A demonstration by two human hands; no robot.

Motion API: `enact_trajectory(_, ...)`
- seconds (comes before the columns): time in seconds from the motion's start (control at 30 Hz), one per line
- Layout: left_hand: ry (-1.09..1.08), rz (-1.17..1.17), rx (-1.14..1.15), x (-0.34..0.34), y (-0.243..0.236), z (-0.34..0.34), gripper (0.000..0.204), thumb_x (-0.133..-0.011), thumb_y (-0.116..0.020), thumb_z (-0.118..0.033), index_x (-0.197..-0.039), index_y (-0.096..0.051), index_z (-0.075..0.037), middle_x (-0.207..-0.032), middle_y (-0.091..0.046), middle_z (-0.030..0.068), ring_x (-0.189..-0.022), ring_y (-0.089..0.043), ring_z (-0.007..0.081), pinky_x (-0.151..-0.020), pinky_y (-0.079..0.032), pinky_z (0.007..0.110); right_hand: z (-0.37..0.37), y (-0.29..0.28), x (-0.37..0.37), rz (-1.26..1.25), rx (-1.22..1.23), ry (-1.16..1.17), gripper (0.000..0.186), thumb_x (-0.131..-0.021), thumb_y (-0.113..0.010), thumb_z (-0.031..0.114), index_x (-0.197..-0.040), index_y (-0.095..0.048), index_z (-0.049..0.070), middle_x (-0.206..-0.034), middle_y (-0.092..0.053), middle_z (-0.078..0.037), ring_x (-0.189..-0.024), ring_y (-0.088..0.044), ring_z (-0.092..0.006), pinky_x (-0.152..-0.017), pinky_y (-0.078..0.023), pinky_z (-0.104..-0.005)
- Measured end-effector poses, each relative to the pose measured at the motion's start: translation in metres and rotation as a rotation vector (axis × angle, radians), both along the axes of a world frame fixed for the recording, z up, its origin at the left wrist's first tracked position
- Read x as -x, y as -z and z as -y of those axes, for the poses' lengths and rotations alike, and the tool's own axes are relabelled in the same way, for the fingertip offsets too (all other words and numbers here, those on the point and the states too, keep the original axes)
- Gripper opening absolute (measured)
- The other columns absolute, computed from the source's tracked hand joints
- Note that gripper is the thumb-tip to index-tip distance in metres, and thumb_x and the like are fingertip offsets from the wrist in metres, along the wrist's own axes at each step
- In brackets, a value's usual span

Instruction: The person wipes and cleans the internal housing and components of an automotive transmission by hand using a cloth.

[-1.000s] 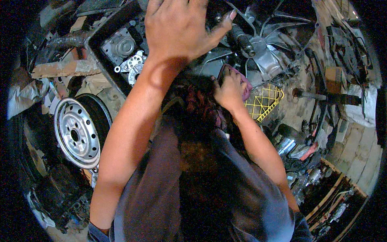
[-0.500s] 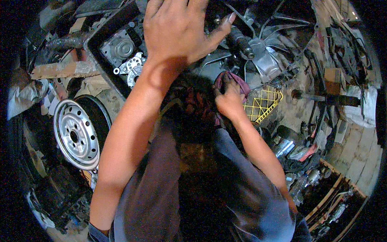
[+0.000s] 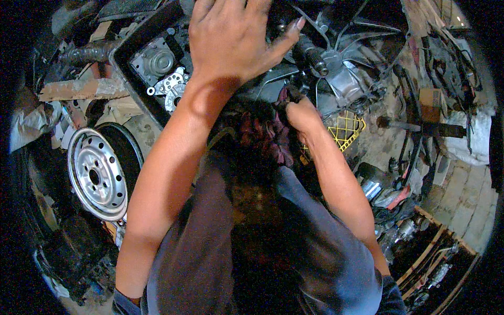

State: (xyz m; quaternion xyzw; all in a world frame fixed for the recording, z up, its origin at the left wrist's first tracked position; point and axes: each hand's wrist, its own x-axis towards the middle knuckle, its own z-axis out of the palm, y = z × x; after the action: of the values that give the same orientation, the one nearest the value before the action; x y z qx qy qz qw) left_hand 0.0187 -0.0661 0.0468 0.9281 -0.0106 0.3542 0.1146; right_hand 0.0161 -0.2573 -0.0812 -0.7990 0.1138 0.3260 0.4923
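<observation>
- L hand point(image 3: 228, 39), bare, back up, reaches over a mass of grey metal machine parts; thumb spread wide of the fingers, fingertips cut off by the top edge (so can't tell what they touch).
- R hand point(image 3: 303, 116), well apart from the L, is lower & nearer the knees; its darkened fingers are bent & clamped on a cloth.
- That cloth, a soft, crumpled, dark pink-purple rag point(image 3: 283, 97), is at the R fingertips, just below the machine parts; it looks bunched w/ deep folds, partly lost in shadow.
- More wrinkled reddish fabric point(image 3: 281, 142) sits below it, by the knee; can't tell if it's the same pc.
- Beyond the R hand: a dull silver ribbed metal housing point(image 3: 349, 81), w/ a dark ridged metal shaft point(image 3: 315, 60) to its left.
- R of the wrist: a yellow plastic grid point(image 3: 346, 130), partly hidden behind the forearm.
- Far L: a silver steel wheel w/ round holes point(image 3: 97, 176), tilted, plus a black-walled tray point(image 3: 134, 90) holding metal parts.
</observation>
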Motion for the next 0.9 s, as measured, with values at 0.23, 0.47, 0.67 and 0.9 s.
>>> enact_trajectory(0.23,0.018,0.011,0.009,-0.001,0.003,-0.003,0.087,-0.075,-0.082,-0.035,-0.151,-0.044,-0.014,-0.129,-0.061,0.0161,-0.113,-0.063,0.0333,-0.093,-0.042,0.043,0.009,0.008,0.048,0.405,0.470,-0.341,0.061,-0.096,-0.063,0.030,-0.149,-0.051,0.004,-0.153,-0.047,-0.026,-0.144,-0.041,-0.0385,-0.117,-0.028,-0.0587)
enact_trajectory(0.47,-0.004,-0.033,0.025,0.000,-0.002,0.001,0.086,-0.076,-0.081,-0.037,-0.150,-0.044,-0.015,-0.128,-0.062,0.0149,-0.110,-0.063,0.0327,-0.093,-0.042,0.043,0.003,0.022,0.029,0.473,0.698,-0.483,0.075,-0.092,-0.069,0.040,-0.152,-0.044,0.004,-0.157,-0.034,-0.032,-0.145,-0.031,-0.0478,-0.110,-0.022,-0.0758)
enact_trajectory(0.67,-0.044,-0.025,-0.074,-0.001,0.001,-0.001,0.087,-0.076,-0.081,-0.036,-0.151,-0.044,-0.014,-0.128,-0.061,0.0155,-0.108,-0.064,0.0325,-0.092,-0.042,0.043,-0.001,0.020,0.043,0.780,0.503,-0.614,0.074,-0.084,-0.078,0.034,-0.143,-0.052,-0.002,-0.152,-0.039,-0.034,-0.136,-0.040,-0.0515,-0.111,-0.033,-0.0620)
enact_trajectory(0.9,-0.003,0.003,-0.027,0.001,-0.001,0.000,0.086,-0.076,-0.081,-0.036,-0.150,-0.044,-0.013,-0.129,-0.061,0.0164,-0.111,-0.063,0.0339,-0.094,-0.042,0.044,-0.001,0.019,0.034,0.737,0.397,-0.604,0.084,-0.085,-0.072,0.025,-0.157,-0.034,0.003,-0.152,-0.042,-0.031,-0.131,-0.049,-0.0491,-0.109,-0.042,-0.0539)
